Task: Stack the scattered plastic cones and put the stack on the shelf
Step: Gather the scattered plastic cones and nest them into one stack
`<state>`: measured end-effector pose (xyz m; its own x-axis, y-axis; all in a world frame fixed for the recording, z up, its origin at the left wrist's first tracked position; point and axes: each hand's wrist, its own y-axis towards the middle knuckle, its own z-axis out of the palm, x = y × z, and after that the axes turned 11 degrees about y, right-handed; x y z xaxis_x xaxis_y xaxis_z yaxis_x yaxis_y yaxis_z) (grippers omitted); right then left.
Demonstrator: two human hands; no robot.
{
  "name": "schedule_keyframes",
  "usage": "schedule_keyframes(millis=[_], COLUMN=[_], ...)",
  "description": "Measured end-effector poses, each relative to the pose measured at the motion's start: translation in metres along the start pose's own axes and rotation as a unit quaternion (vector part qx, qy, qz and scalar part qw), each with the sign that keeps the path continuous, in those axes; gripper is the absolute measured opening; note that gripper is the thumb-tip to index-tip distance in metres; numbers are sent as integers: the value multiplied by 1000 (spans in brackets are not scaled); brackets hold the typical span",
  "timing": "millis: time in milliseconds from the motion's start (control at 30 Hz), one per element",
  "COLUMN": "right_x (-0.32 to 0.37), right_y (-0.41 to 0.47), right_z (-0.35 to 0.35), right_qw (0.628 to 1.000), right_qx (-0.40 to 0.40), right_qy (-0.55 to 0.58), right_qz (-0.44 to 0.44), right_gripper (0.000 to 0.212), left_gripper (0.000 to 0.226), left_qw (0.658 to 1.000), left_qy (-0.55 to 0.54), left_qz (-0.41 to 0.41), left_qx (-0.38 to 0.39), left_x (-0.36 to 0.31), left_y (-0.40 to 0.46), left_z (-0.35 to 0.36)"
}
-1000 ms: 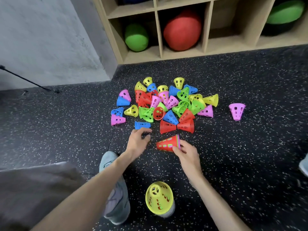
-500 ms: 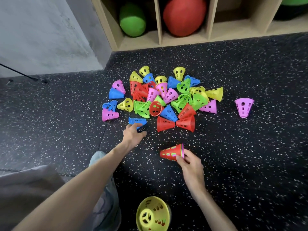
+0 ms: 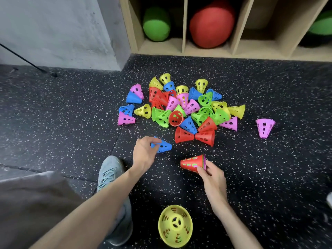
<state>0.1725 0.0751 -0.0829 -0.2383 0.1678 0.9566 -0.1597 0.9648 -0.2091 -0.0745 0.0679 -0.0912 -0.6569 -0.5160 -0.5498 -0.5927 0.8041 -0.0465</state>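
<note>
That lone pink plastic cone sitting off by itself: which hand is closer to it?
Right. The right hand, holding the red-topped cone stack, is below and left of the pink plastic cone; the left hand, gripping a blue cone, is farther left.

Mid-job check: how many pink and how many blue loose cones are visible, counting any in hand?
Pink cones: 7
Blue cones: 7, one of them held by the left hand
Total: 14

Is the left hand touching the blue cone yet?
Touching. The head view shows the left hand's fingers curled round the wide end of the blue cone.
</note>
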Motion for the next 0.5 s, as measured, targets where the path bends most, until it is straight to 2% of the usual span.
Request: schedule_keyframes(millis=[167, 300, 500], right_x=[30, 57, 93], right_y=[-19, -32, -50], right_z=[0, 1, -9], right_qw=[999, 995, 986], right_qx=[-4, -12, -46], right_qy=[-11, -49, -38], right_qz=[-37, -91, -157], right_gripper=[12, 33, 28], left_gripper=[27, 28, 18], left_qw=[998, 996, 994], left_qy=[-45, -18, -24], left_qz=[40, 85, 108], left_qx=[8, 11, -26], left_x=[-2, -7, -14], left_y=[-30, -49, -74], left_z=[-28, -50, -56])
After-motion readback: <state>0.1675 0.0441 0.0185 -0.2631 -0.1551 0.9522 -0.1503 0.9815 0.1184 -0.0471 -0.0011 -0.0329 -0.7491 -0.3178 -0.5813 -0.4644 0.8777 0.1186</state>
